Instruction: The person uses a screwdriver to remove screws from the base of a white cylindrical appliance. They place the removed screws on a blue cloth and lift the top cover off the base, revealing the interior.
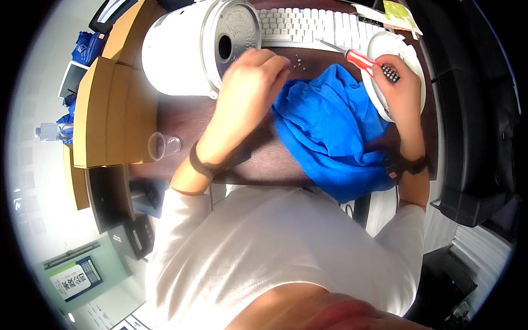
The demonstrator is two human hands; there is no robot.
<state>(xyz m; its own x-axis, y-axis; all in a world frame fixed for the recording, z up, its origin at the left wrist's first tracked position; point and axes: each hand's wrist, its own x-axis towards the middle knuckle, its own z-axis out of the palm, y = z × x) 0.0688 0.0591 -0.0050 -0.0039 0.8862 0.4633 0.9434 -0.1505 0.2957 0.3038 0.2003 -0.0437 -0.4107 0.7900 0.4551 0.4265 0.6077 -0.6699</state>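
My right hand (400,87) grips a screwdriver (362,59) with a red, white and black handle, its metal shaft pointing to the upper left. Under that hand lies a shallow white round part (375,98), partly covered by my fingers. On its side at the far left rests a white cylindrical appliance (175,50), its grey end with a dark round hole turned to the right. My left hand (252,74) is closed with fingertips together beside that end; whatever may be in them is hidden. Several small screws (298,62) are scattered just right of it.
A blue cloth (335,126) lies bunched between my arms and hangs over the near table edge. Behind stands a white keyboard (300,26). Cardboard boxes (93,110) line the left side, with a clear plastic cup (157,146) beside them. A black chair (467,121) is at right.
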